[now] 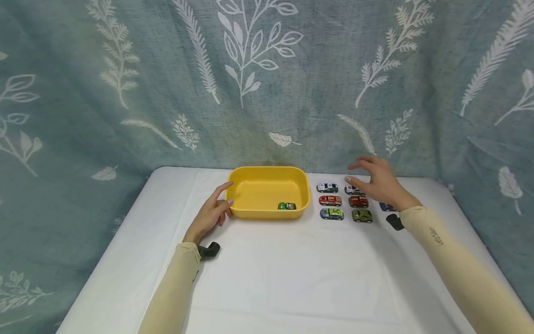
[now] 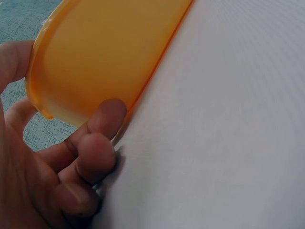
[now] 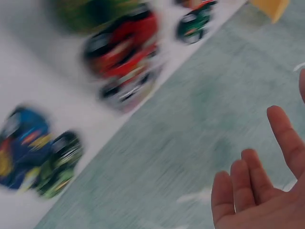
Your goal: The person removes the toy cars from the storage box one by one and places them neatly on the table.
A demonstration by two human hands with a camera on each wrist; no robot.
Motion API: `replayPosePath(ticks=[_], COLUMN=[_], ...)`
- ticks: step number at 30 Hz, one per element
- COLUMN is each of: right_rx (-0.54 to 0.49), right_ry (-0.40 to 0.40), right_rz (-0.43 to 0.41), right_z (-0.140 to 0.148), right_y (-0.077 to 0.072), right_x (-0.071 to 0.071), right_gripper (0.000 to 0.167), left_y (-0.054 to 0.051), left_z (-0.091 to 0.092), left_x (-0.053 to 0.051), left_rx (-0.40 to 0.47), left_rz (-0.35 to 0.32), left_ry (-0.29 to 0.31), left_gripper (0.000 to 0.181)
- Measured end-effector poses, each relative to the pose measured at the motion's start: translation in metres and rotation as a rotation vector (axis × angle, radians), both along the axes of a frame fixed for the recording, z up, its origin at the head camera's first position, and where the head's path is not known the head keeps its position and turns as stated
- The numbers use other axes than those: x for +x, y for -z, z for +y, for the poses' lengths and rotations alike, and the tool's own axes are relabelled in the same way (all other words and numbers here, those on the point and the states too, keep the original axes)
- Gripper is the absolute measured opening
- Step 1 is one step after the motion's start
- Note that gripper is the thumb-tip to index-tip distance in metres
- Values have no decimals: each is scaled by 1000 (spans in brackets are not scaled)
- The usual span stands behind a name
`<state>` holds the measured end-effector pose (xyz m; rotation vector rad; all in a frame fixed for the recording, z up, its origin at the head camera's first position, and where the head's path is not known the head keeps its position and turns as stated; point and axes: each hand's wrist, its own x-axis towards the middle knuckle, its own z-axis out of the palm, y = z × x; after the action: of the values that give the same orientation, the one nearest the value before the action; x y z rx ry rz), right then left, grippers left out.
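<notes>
My left hand holds the left end of a yellow plastic tray, its fingers loosely curled against the wall. Inside the tray, near its front right corner, lies a small green toy car. My right hand hovers over the back of the toy cars with fingers spread and nothing in them. Below it is a white toy car, partly covered by the hand. In front of that one are a red car and an olive green car. A blue car is partly hidden by the wrist.
Between tray and right hand stand a white-and-green car, an orange-red car and a blue-and-lime car. The white tabletop ends against a green leaf-patterned cloth. Cars look blurred in the right wrist view.
</notes>
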<state>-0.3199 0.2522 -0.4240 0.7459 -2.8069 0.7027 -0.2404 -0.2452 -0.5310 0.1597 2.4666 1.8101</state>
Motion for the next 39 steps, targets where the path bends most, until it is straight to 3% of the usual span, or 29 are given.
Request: replayPosePath(ticks=[3,7,11,15,25,34,39], right_rx=[-21,-11,-15,-25,11,74,128], right_ry=[-4,-43,-104,-145,-253,-287,-302], right_rz=[-33,-157,-259,-301,-298,-326,-278], right_z=[-23,-54,-81,-106,-142,-154,-157], right_y=[-4,-7,-2,3,14,23,32], right_x=[-5,-9,-11,-14,-11,-10,-11], right_gripper=[38,42,43,43,28,18,12], left_y=[0,2,3,2,3,4,3], left_z=[0,0,1,0,-2,-3,-4], left_x=[0,0,-1,0,-1,-2,-2], left_rx=[-8,-3,0,-3,-6,2,-6], left_rz=[3,0,-6,-1,-16,5,7], left_ry=[1,-6,-1,-4,-8,-5,4], left_gripper=[55,55,55,54,55,55,56])
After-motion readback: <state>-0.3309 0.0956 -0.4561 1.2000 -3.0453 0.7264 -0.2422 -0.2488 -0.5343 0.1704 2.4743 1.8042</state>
